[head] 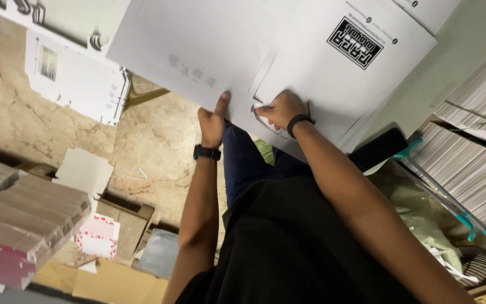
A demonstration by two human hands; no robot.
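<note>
Gripping white card sheet [209, 50] (both hands)

Both hands, L hand [212, 124] & R hand [281, 110], on white cardboard sheet [209, 50]

Both arms are extended forward; left hand [212, 121] is closed, thumb raised; right hand [281, 110] is curled, knuckles up.

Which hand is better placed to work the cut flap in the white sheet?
Right, probably. The right hand already has its fingers at the cut flap in the white card sheet. The left hand grips the sheet's edge, thumb on top, likely steadying it.
</note>
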